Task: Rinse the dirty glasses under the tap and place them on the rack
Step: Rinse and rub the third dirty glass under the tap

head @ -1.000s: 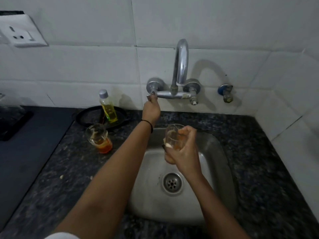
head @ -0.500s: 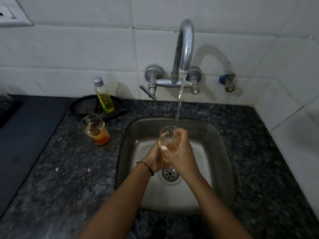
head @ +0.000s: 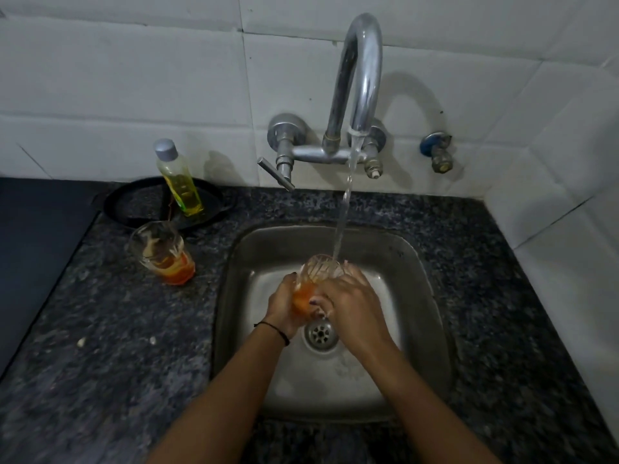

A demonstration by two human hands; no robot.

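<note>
Cut-glass tumbler (head: 321, 274) with orange residue gripped by both left hand (head: 284, 308) and right hand (head: 351, 304), held mid-basin over the steel sink (head: 418, 279), clear of its walls, tap (head: 360, 78) stream hitting its rim, second dirty glass (head: 160, 252) on the granite counter (head: 117, 329) near the sink's left edge, oil bottle (head: 179, 179) behind.

My left hand (head: 284, 304) and right hand (head: 351, 304) wrap a cut glass (head: 318, 272) with orange dregs over the steel sink (head: 418, 296), under the tap (head: 360, 78) stream; a second dirty glass (head: 160, 252) stands on the granite counter (head: 100, 329).
</note>
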